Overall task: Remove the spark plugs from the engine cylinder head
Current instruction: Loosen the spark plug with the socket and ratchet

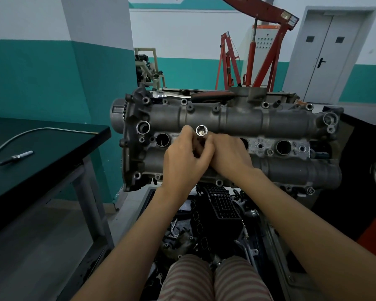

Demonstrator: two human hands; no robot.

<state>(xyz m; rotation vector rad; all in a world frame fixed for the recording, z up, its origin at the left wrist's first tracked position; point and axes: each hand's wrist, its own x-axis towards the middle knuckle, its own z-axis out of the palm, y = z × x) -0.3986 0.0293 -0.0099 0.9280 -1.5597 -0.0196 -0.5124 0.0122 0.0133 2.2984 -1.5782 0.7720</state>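
The engine cylinder head (226, 118) fills the middle of the view, a grey cast block lying lengthwise from left to right on a stand, with a row of round spark plug wells along its centre line. One open well (162, 140) shows near the left end and another (283, 147) near the right end; whether plugs sit down inside them cannot be told. Both hands meet over the centre of the row, around a chrome socket (201, 130) that stands upright with its hollow mouth facing up. The left hand (186, 157) has its grip narrow, fingers and thumb curled round the dark shaft just under the socket mouth. The right hand (230, 154) lies touching it on the other side, fingers folded in toward the same shaft; its fingertips are hidden behind the left hand, so whether that grip actually holds the tool cannot be told. A ratchet (191, 95) with a chrome head and a dark red-trimmed handle rests along the far edge of the head. To the left stands a dark-topped table (52, 161); on it, near the left edge, lies a small silver and black tool (15, 157), and a thin metal tube (41, 130) curves across the far side. A red engine hoist (258, 51) stands against the back wall beside a grey double door (326, 57).
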